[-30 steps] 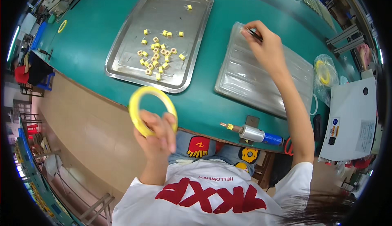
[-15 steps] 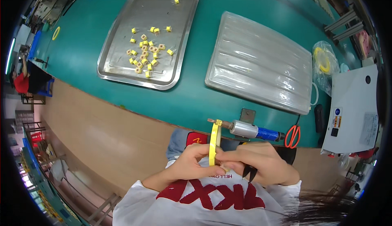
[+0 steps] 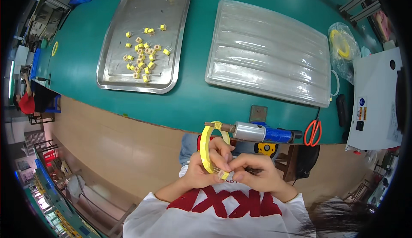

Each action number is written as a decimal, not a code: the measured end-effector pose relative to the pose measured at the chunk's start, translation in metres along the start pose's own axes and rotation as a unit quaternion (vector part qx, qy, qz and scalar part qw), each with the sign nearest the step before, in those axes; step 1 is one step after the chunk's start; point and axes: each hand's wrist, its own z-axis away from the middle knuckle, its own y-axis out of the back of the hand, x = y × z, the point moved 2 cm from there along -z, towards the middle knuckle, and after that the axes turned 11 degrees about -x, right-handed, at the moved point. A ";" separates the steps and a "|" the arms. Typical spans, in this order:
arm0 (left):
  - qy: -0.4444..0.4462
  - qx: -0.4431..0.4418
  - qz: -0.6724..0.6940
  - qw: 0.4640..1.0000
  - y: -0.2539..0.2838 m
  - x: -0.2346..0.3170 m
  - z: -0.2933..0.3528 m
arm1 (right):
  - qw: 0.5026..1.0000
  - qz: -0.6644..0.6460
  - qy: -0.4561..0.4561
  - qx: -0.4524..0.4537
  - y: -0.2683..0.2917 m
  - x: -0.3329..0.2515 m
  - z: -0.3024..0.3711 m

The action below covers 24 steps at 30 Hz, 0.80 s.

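Observation:
Near the table's front edge, my left hand (image 3: 205,169) is closed, pinching a small yellow coil component with thin wire pins (image 3: 223,175). A roll of yellow tape (image 3: 205,150) hangs as a loop from the brown tip of a silver and blue rod-shaped tool (image 3: 251,132), and its lower part touches my left fingers. My right hand (image 3: 258,171) is closed beside the component, its thumb and forefinger meeting close to my left fingertips. What these fingers pinch is too small to make out. A dark object shows partly under my right fingers, mostly hidden.
A metal tray (image 3: 171,77) with several yellow components (image 3: 146,78) lies at the left of the green table (image 3: 193,44). Right of it sits a clear plastic tray (image 3: 270,53). Orange-handled scissors (image 3: 313,132), a bagged yellow roll (image 3: 341,44) and a white machine box (image 3: 375,96) are further right.
The tape roll has turned from nearly edge-on to an open loop. The coil component now shows between my fingers. My right hand has shifted left, and the pointed black object under it is largely hidden.

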 end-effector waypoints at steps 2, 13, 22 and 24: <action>-0.006 0.009 0.009 1.000 -0.002 -0.002 0.001 | 1.000 -0.017 0.018 0.007 -0.002 0.004 -0.001; -0.035 0.025 -0.074 0.996 -0.004 -0.001 0.001 | 0.992 -0.076 0.070 0.072 -0.011 0.014 -0.004; -0.086 0.073 -0.178 0.978 -0.003 -0.002 0.001 | 0.992 -0.096 0.015 0.081 -0.011 0.009 -0.008; -0.092 0.089 -0.165 0.978 -0.002 -0.001 0.000 | 0.992 -0.096 0.015 0.081 -0.011 0.009 -0.009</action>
